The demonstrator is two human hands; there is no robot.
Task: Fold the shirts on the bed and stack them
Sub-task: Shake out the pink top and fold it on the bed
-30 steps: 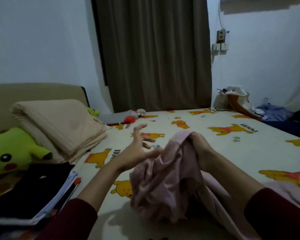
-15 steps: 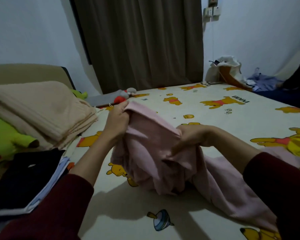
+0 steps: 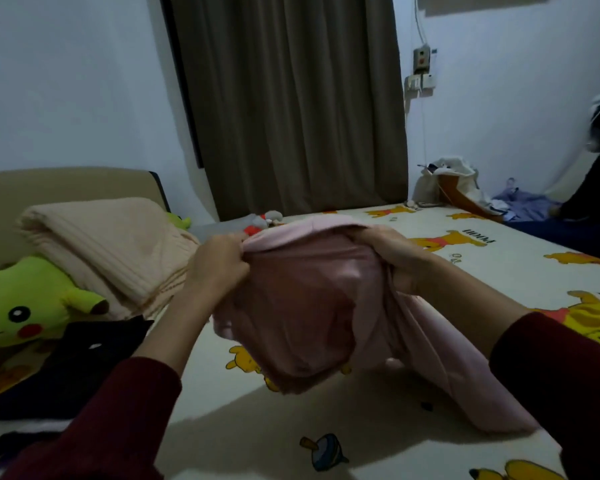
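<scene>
Pink shirt (image 3: 302, 306) raised higher; left hand (image 3: 219, 263), right hand (image 3: 392, 258) grip top edge (hem trailing).

Both hands hold a pink shirt (image 3: 305, 306) above the bed (image 3: 378, 427): the left hand (image 3: 219, 265) grips its left top edge, the right hand (image 3: 392, 254) its right. Its right part trails onto the sheet. A beige blanket (image 3: 108, 244) lies far left, a yellow plush (image 3: 32, 303) nearer.

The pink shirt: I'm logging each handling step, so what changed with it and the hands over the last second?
The left hand, open a second ago, took hold of the pink shirt. With the right hand both drew its top edge apart and raised it. Its tail stays on the bed.
</scene>
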